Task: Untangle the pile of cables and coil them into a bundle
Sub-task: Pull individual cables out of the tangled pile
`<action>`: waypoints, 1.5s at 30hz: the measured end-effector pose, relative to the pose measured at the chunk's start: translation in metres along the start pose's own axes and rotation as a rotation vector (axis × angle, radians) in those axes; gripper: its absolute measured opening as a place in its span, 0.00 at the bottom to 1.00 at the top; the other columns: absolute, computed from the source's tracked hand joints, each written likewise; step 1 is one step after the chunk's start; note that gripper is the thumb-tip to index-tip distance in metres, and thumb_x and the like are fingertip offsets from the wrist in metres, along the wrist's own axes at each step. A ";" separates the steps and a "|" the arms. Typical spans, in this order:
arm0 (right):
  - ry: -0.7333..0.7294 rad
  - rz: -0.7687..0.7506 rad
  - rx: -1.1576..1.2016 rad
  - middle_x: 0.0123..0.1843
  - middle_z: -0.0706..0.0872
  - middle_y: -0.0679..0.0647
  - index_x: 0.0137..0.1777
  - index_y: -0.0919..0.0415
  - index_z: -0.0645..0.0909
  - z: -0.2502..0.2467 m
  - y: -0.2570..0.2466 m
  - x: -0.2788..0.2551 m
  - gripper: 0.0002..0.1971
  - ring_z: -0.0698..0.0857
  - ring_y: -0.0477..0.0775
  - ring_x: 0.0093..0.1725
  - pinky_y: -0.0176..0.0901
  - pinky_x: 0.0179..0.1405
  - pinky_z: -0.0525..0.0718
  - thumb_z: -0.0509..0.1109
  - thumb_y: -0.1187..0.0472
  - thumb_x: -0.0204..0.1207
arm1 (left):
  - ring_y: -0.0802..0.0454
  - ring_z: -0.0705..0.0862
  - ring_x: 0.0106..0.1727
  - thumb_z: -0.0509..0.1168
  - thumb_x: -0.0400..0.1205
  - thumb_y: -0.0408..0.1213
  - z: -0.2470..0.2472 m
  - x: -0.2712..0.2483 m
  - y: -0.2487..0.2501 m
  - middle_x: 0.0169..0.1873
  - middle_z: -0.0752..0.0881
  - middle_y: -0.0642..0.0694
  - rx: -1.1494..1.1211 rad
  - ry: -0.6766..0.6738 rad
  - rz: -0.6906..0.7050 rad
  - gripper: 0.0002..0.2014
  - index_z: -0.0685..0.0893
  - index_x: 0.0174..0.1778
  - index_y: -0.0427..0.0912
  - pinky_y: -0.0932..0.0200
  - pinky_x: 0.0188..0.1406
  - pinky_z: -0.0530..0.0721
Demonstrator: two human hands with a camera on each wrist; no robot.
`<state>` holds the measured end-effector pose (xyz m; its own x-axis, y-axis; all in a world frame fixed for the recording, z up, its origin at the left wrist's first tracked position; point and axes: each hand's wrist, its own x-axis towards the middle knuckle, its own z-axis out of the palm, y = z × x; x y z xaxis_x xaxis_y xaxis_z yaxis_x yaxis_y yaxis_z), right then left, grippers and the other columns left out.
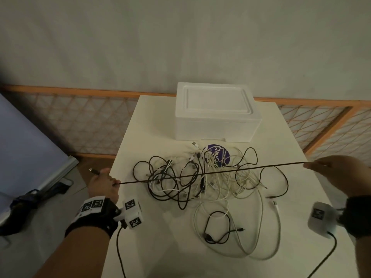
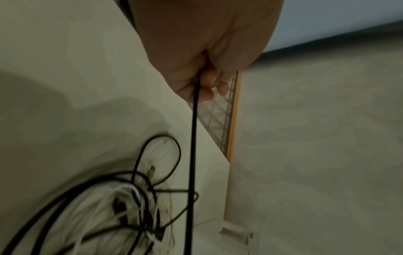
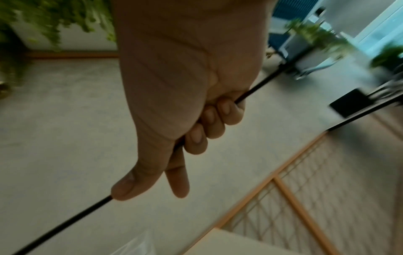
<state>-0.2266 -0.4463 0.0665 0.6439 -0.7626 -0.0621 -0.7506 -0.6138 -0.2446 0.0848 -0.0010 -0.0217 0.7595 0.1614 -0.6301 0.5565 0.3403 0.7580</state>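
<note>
A black cable point(image 1: 220, 171) is stretched taut in the air above the tangled pile of black and white cables point(image 1: 200, 177) on the white table point(image 1: 152, 237). My left hand point(image 1: 104, 182) grips one end at the table's left edge, its plug point(image 1: 94, 171) sticking out past the fist; the left wrist view shows the fingers point(image 2: 205, 86) curled round the black cable point(image 2: 193, 155). My right hand point(image 1: 331, 171) grips the other end at the right. In the right wrist view the black cable point(image 3: 65, 222) runs through my closed fingers point(image 3: 209, 124) under the thumb.
A white foam box point(image 1: 216, 111) stands at the table's back, a purple round sticker point(image 1: 217, 155) before it. Loose white and black cables point(image 1: 230, 231) lie at the front. A wooden lattice screen point(image 1: 80, 121) runs behind the table. A grey board point(image 1: 26, 147) leans at the left.
</note>
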 end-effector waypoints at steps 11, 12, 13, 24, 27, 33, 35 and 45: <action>-0.136 -0.190 0.050 0.59 0.86 0.51 0.54 0.50 0.87 0.071 -0.099 -0.009 0.09 0.83 0.53 0.55 0.40 0.56 0.75 0.71 0.52 0.76 | 0.56 0.63 0.20 0.59 0.84 0.35 0.048 -0.058 -0.054 0.19 0.65 0.52 0.131 -0.425 -0.125 0.09 0.81 0.40 0.39 0.62 0.21 0.65; -0.138 -0.300 0.080 0.58 0.86 0.51 0.55 0.51 0.87 0.076 -0.129 -0.017 0.09 0.83 0.52 0.55 0.38 0.54 0.74 0.69 0.55 0.78 | 0.56 0.63 0.20 0.58 0.85 0.35 0.054 -0.067 -0.063 0.20 0.66 0.51 0.205 -0.484 -0.137 0.11 0.80 0.39 0.39 0.62 0.21 0.64; -0.161 -0.414 0.100 0.60 0.86 0.51 0.58 0.51 0.86 0.083 -0.159 -0.027 0.11 0.83 0.51 0.57 0.39 0.55 0.75 0.66 0.58 0.79 | 0.56 0.64 0.21 0.58 0.85 0.34 0.058 -0.073 -0.073 0.21 0.67 0.50 0.302 -0.528 -0.127 0.11 0.79 0.37 0.39 0.61 0.21 0.64; -0.422 -0.844 -0.179 0.84 0.59 0.50 0.76 0.48 0.72 0.143 -0.191 -0.008 0.29 0.71 0.56 0.76 0.49 0.70 0.75 0.59 0.71 0.76 | 0.57 0.67 0.20 0.61 0.84 0.31 0.036 -0.066 -0.114 0.28 0.75 0.45 0.750 -0.532 -0.088 0.06 0.78 0.41 0.40 0.65 0.17 0.63; -0.224 -0.914 -0.068 0.74 0.73 0.52 0.65 0.47 0.81 0.134 -0.190 -0.023 0.25 0.78 0.59 0.66 0.55 0.58 0.83 0.64 0.70 0.71 | 0.57 0.64 0.18 0.58 0.86 0.33 0.031 -0.069 -0.121 0.27 0.74 0.45 0.650 -0.568 -0.157 0.09 0.76 0.39 0.40 0.65 0.17 0.59; -0.752 -1.148 -0.442 0.52 0.85 0.57 0.52 0.60 0.86 0.149 -0.172 -0.083 0.13 0.83 0.60 0.52 0.50 0.49 0.82 0.62 0.58 0.77 | 0.58 0.62 0.16 0.55 0.88 0.35 0.029 -0.072 -0.125 0.22 0.70 0.48 0.510 -0.547 -0.151 0.10 0.74 0.40 0.40 0.66 0.16 0.58; -0.781 -1.074 -0.516 0.56 0.84 0.58 0.56 0.61 0.84 0.160 -0.158 -0.087 0.16 0.83 0.62 0.54 0.51 0.51 0.81 0.61 0.53 0.79 | 0.58 0.62 0.18 0.54 0.88 0.34 0.031 -0.074 -0.123 0.24 0.71 0.48 0.456 -0.566 -0.103 0.09 0.72 0.41 0.42 0.65 0.16 0.59; -0.798 -0.846 -0.225 0.49 0.84 0.59 0.46 0.65 0.83 0.170 -0.156 -0.053 0.18 0.83 0.61 0.49 0.50 0.46 0.82 0.60 0.52 0.71 | 0.56 0.78 0.26 0.53 0.87 0.26 0.048 -0.083 -0.128 0.29 0.86 0.48 0.350 -0.644 0.028 0.09 0.73 0.46 0.42 0.63 0.27 0.75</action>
<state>-0.1185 -0.2756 -0.0563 0.7992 0.1969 -0.5678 0.0004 -0.9450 -0.3272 -0.0334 -0.1028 -0.0581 0.7624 -0.4473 -0.4676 0.5275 0.0111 0.8495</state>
